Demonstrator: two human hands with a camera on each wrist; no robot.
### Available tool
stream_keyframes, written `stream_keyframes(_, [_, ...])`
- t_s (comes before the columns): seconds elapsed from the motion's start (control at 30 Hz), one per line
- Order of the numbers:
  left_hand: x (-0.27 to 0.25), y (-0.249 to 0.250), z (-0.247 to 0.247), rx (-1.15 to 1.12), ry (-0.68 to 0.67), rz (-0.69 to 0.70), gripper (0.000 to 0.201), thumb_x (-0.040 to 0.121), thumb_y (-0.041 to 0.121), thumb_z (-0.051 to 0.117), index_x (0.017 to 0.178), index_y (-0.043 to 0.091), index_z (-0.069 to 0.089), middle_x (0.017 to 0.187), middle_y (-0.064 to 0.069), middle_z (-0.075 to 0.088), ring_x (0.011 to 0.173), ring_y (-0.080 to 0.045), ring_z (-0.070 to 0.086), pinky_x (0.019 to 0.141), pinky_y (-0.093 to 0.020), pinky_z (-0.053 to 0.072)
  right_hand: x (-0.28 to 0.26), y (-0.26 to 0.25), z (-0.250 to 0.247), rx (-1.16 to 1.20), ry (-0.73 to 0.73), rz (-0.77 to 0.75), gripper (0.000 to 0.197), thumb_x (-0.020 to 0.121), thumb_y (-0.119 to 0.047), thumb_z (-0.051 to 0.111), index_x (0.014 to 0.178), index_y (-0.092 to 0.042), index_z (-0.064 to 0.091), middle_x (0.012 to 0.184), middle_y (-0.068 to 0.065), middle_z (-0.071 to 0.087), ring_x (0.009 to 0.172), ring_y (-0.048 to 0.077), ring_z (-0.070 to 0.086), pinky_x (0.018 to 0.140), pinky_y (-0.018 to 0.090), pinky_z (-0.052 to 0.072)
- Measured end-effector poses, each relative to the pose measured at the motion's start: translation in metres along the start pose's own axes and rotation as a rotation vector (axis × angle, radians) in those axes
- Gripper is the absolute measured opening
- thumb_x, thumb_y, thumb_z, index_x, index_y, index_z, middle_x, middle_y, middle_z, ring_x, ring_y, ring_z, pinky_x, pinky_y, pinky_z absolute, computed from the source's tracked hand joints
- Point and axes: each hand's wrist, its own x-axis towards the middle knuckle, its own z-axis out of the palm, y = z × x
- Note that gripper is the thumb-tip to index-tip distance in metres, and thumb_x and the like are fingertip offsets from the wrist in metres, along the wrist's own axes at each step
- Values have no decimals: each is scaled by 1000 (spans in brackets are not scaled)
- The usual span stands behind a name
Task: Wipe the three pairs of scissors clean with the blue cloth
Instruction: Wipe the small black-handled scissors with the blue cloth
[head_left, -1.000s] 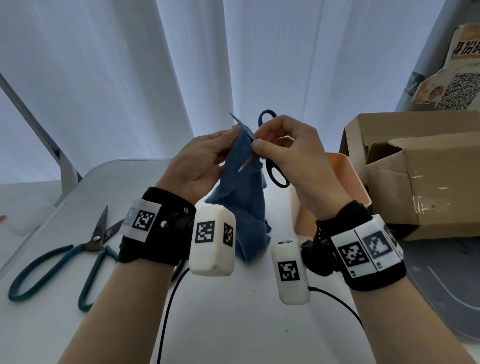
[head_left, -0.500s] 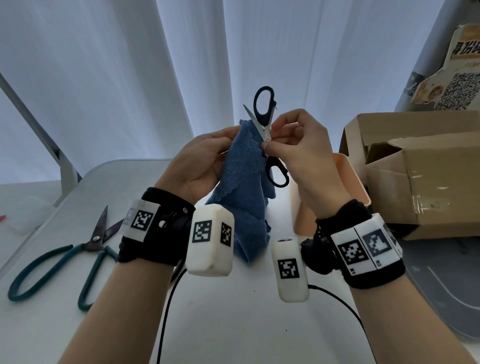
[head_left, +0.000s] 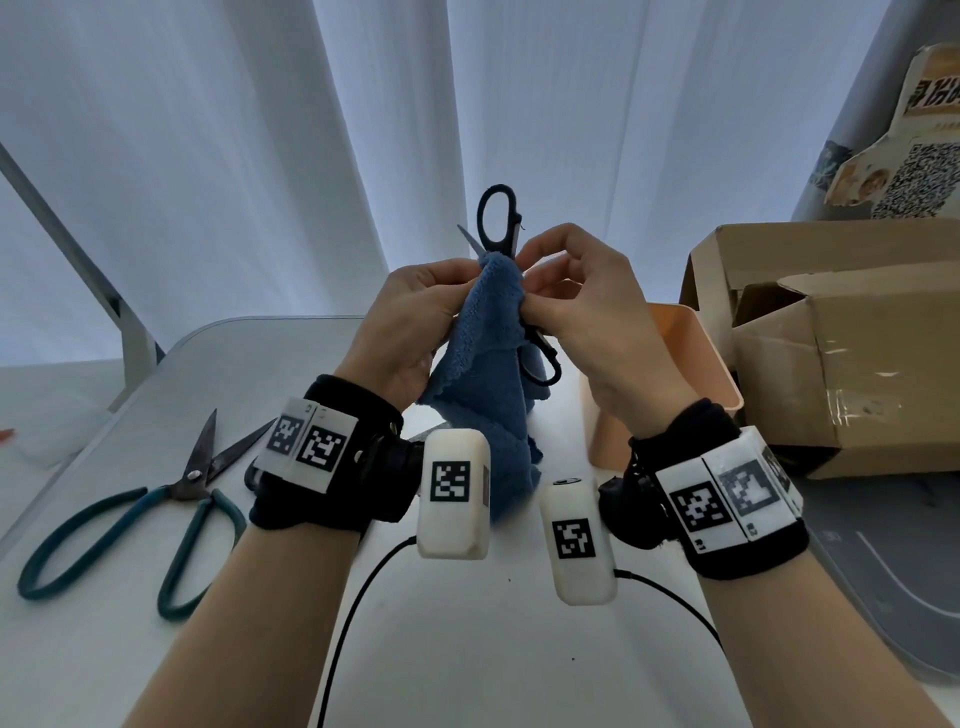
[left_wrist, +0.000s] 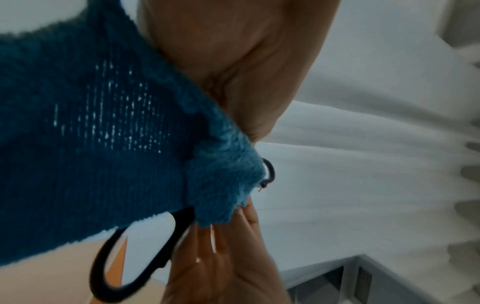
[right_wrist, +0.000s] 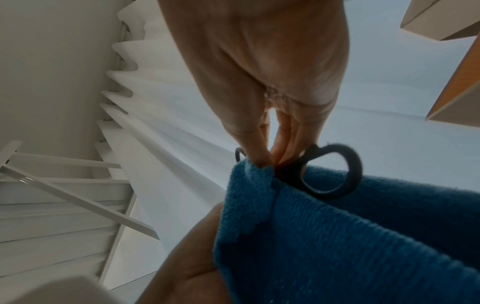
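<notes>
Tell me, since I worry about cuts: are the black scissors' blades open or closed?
Open: on the black scissors a blade tip juts left above the blue cloth, and the handle loops sit far apart.

A white table (head_left: 467, 649) with a rounded far-left corner is carrying the items. Green-handled scissors (head_left: 156, 514) are lying open on it. A peach plastic bin (head_left: 691, 374) is standing well to the right of those scissors, and a cardboard box (head_left: 852, 364) is sitting further right, touching the bin. A black cable (head_left: 353, 597) is trailing across the surface right of the scissors.
</notes>
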Motion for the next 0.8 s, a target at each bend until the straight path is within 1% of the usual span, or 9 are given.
stream_keyframes(0.07, [-1, 2, 1, 29, -17, 21, 15, 92, 7, 65, 88, 12, 78, 91, -13, 75, 81, -20, 68, 82, -32, 57, 0, 1, 0, -6, 4, 6, 26, 80, 2, 74, 91, -20, 64, 75, -1, 65, 68, 11, 63, 67, 28, 57])
stream_keyframes(0.2, [-3, 2, 2, 45, -42, 42, 15, 95, 6, 62, 97, 8, 77, 94, -12, 76, 82, -17, 68, 76, -25, 57, 0, 1, 0, 1, 7, 17, 29, 80, 3, 74, 93, -20, 63, 74, -1, 65, 67, 10, 62, 64, 23, 52])
stream_keyframes(0.27, [-2, 2, 2, 43, -34, 47, 13, 94, 9, 63, 97, 8, 76, 92, -10, 76, 80, -16, 68, 76, -24, 57, 0, 1, 0, 4, 12, 23, 29, 81, 3, 73, 94, -21, 62, 77, 0, 65, 68, 11, 62, 62, 21, 51])
stream_keyframes(0.33, [-2, 2, 2, 31, -33, 43, 12, 94, 8, 63, 96, 8, 75, 91, -9, 75, 80, -16, 68, 78, -25, 57, 0, 1, 0, 9, 9, 27, 28, 82, 1, 73, 95, -21, 62, 79, 1, 65, 68, 11, 62, 62, 21, 50])
stream_keyframes(0.43, [-2, 3, 1, 8, -45, 22, 17, 96, 6, 59, 97, 9, 76, 95, -12, 75, 81, -19, 68, 80, -30, 57, 0, -1, -1, 28, -1, 42, 28, 83, 1, 74, 98, -20, 62, 80, 1, 64, 67, 10, 61, 61, 20, 50])
stream_keyframes(0.53, [-1, 4, 0, -37, -46, -7, 21, 99, 4, 54, 100, 9, 74, 91, -10, 75, 75, -17, 68, 73, -28, 59, 0, -2, -2, 64, -3, 55, 28, 84, -1, 74, 100, -19, 60, 81, 1, 62, 67, 9, 61, 63, 20, 51])
stream_keyframes(0.63, [0, 5, -4, -109, -24, -52, 23, 99, 2, 51, 102, 6, 73, 87, -9, 74, 71, -18, 66, 68, -28, 58, 1, -1, -2, 115, 9, 70, 28, 85, -1, 74, 104, -15, 60, 83, 2, 62, 71, 14, 61, 70, 25, 53])
stream_keyframes(0.73, [0, 5, -6, -110, -52, -56, 24, 100, 3, 49, 104, 6, 73, 90, -10, 73, 76, -20, 65, 75, -31, 56, 1, -1, -1, 129, 15, 79, 26, 86, -2, 73, 107, -14, 61, 84, 3, 63, 73, 15, 62, 71, 25, 54])
stream_keyframes(0.8, [-1, 6, -6, -49, -108, -49, 23, 102, 10, 50, 109, 8, 72, 100, -12, 73, 86, -20, 66, 81, -31, 56, 1, -1, -1, 122, 14, 83, 25, 87, -4, 74, 106, -14, 62, 86, 4, 64, 75, 14, 64, 70, 25, 56])
